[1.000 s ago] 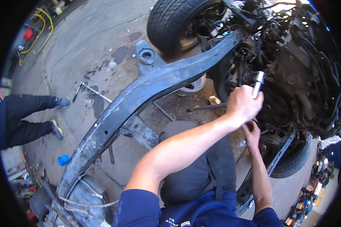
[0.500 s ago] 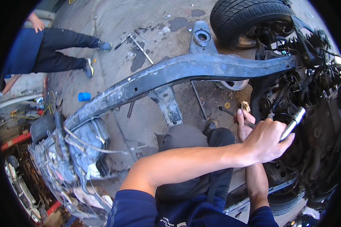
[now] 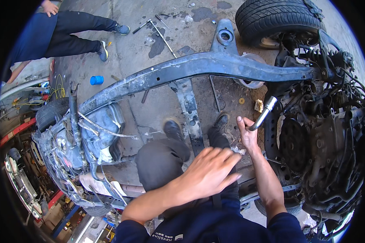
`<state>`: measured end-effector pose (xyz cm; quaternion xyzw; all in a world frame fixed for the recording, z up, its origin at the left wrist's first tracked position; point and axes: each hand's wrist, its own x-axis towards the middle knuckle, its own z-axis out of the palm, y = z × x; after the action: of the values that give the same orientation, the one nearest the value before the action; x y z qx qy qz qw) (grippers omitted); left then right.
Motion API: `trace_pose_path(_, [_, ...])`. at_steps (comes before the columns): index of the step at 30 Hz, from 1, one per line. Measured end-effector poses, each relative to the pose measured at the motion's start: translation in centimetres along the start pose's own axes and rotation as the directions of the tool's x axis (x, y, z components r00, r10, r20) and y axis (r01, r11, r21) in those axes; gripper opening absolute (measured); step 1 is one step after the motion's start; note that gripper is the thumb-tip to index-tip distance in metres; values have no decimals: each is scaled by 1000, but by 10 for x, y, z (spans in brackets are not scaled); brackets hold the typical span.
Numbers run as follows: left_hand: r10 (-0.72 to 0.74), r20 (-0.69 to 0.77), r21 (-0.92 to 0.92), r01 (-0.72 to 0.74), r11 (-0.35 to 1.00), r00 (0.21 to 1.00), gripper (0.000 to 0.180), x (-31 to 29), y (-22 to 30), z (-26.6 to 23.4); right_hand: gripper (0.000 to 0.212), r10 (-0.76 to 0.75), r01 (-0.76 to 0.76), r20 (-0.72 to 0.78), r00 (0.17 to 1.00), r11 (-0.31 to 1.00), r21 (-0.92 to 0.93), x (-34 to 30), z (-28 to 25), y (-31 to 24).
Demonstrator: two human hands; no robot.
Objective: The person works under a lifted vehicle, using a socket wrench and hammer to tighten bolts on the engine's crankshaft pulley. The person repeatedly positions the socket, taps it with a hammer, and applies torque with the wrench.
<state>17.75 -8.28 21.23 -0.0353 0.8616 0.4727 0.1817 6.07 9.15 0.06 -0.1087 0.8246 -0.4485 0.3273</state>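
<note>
Gripping the bent metal pipe [image 3: 263, 115] now with my right hand [image 3: 246, 135], fingers curled round its lower end, just beside the engine [image 3: 320, 141]. My left hand [image 3: 209, 174] hovers flat and empty over my knee, below the grey frame rail [image 3: 182, 71].
</note>
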Motion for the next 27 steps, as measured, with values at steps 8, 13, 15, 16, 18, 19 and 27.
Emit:
trace_pose_path(8, [-100, 141, -325, 141, 935, 985, 45, -31, -60, -59, 55, 169, -168, 4, 986, 980, -106, -15, 10, 9])
trace_pose_path(13, [-371, -1, -283, 356, 891, 929, 40, -29, -144, -143, 49, 205, -211, -74, 976, 973, -92, -29, 27, 17])
trace_pose_path(15, [-474, -73, -392, 412, 823, 878, 38, -11, -206, -174, 47, 252, -249, -104, 962, 968, 43, -32, 41, 15])
trace_pose_path(16, [-498, -124, -321, 440, 839, 859, 36, 5, -250, -190, 46, 258, -259, -117, 959, 966, 0, -33, 46, 13])
trace_pose_path(18, [-501, -249, -252, 444, 860, 829, 33, 56, -358, -210, 44, 265, -280, -138, 954, 955, -102, -34, 57, 7])
trace_pose_path(19, [-505, -328, -260, 438, 861, 798, 32, 91, -418, -211, 43, 267, -289, -148, 952, 944, -157, -32, 64, 5])
trace_pose_path(27, [-726, -150, 36, 738, 674, 671, 45, 280, -777, -88, 39, 399, -432, -165, 902, 835, -340, -20, 147, 29])
